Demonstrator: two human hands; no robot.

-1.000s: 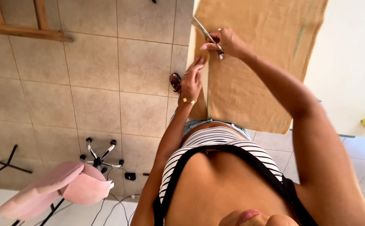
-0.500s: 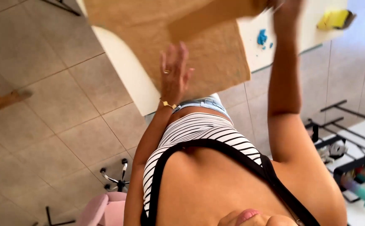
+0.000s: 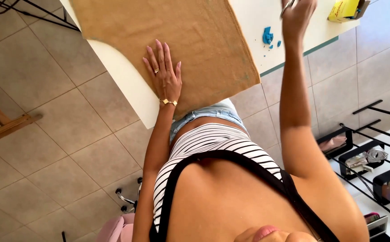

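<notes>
A large tan sheet of burlap-like cloth [image 3: 177, 36] lies on a white table [image 3: 128, 85], with its near edge hanging over the rim. My left hand [image 3: 164, 74] rests flat on the cloth near that edge, fingers spread, with a ring and a gold bracelet at the wrist. My right hand [image 3: 297, 12] is raised over the far side of the table, closed on a pair of scissors [image 3: 286, 7]; only a bit of metal shows at the frame's top.
Small blue scraps [image 3: 268, 36] lie on the table beside the cloth. A yellow box [image 3: 345, 9] sits at the far right of the table. A black wire rack with bins [image 3: 369, 157] stands on the right, a pink chair [image 3: 116, 228] and wooden legs [image 3: 2, 123] on the tiled floor.
The view swung to show the table. The cloth, held up earlier, now lies flat. My left hand has come down onto it, and my right hand moved right, away from the cloth.
</notes>
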